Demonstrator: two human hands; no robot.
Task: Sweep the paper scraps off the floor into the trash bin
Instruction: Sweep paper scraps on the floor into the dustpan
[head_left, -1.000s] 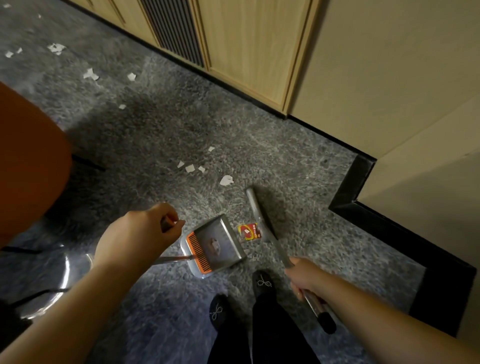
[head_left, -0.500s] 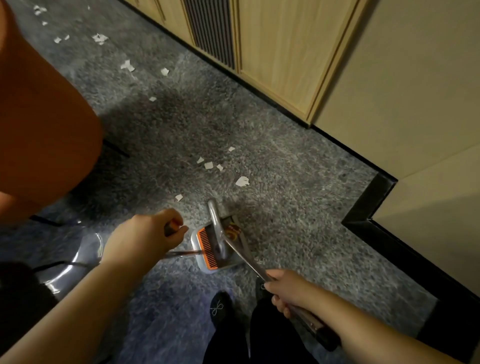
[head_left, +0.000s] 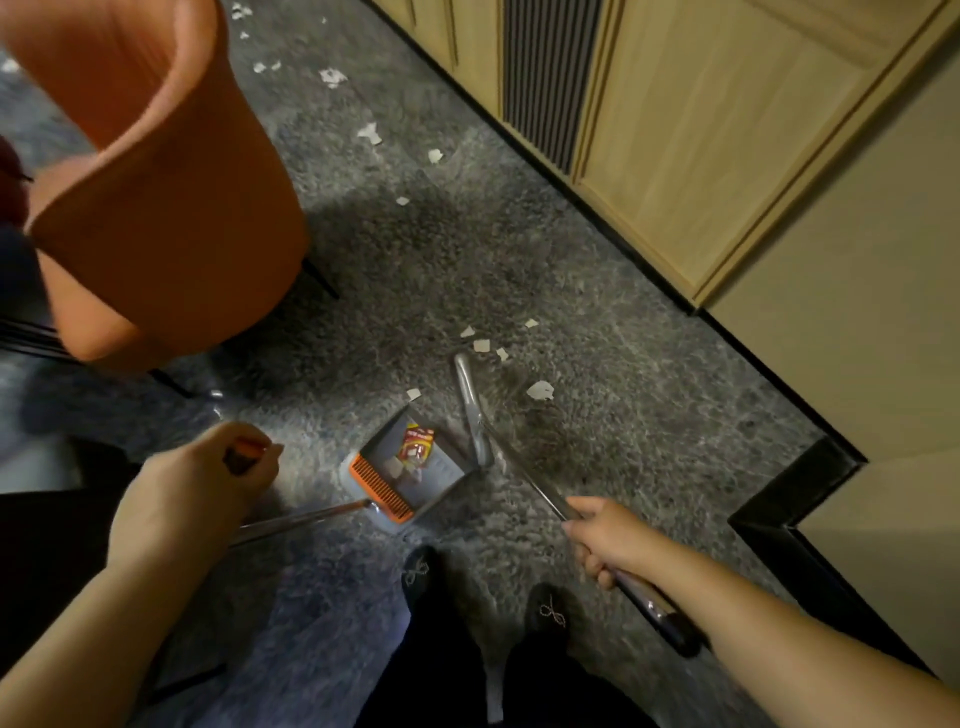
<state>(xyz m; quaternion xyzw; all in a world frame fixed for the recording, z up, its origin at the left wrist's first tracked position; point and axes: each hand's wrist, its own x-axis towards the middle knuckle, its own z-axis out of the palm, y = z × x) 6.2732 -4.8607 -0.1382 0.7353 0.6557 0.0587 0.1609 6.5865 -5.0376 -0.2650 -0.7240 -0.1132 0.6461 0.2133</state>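
My right hand (head_left: 605, 540) is keeping a closed grip around the broom handle (head_left: 540, 493), whose grey head (head_left: 470, 402) is resting on the carpet (head_left: 623, 415) just beside the dustpan's open edge, while my left hand (head_left: 208, 483) is curling tight around the top of the dustpan's handle (head_left: 306, 519). The dustpan (head_left: 410, 467) is sitting on the floor holding a red wrapper (head_left: 415, 441) and a few scraps. More paper scraps (head_left: 540, 389) are lying beyond the broom head and trailing toward the cabinets (head_left: 701, 130), past the orange chair (head_left: 156, 208).
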